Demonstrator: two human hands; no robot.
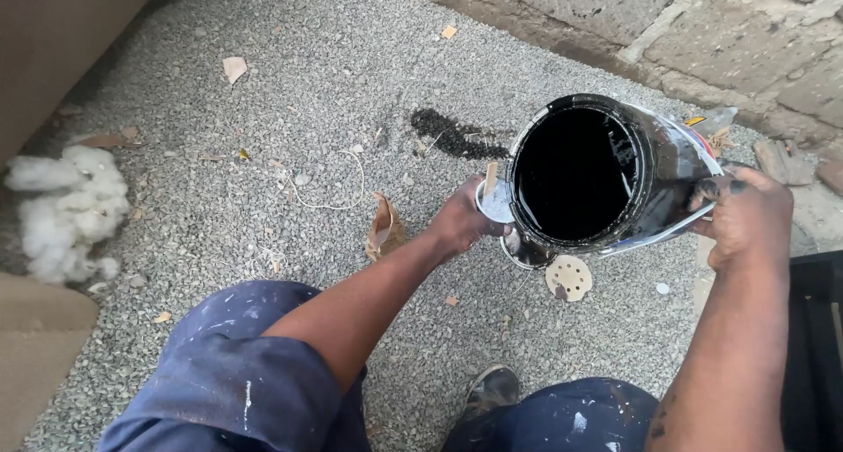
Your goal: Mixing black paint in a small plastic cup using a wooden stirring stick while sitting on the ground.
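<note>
Black-smeared paint can (615, 175) with white-blue label is tilting over the gravel, mouth facing up-left, black inside; small white cup (494, 202) is touching its rim.

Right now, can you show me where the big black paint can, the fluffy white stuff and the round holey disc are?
Paint can (669, 166), head view, shiny outer side.
White stuffing (68, 208), head view, middle of clump.
Holed disc (569, 278), head view, its flat face.

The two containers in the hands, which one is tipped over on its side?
The big black paint can, gripped by the right hand, its open mouth facing the camera. The small cup in the left hand is upright.
</note>
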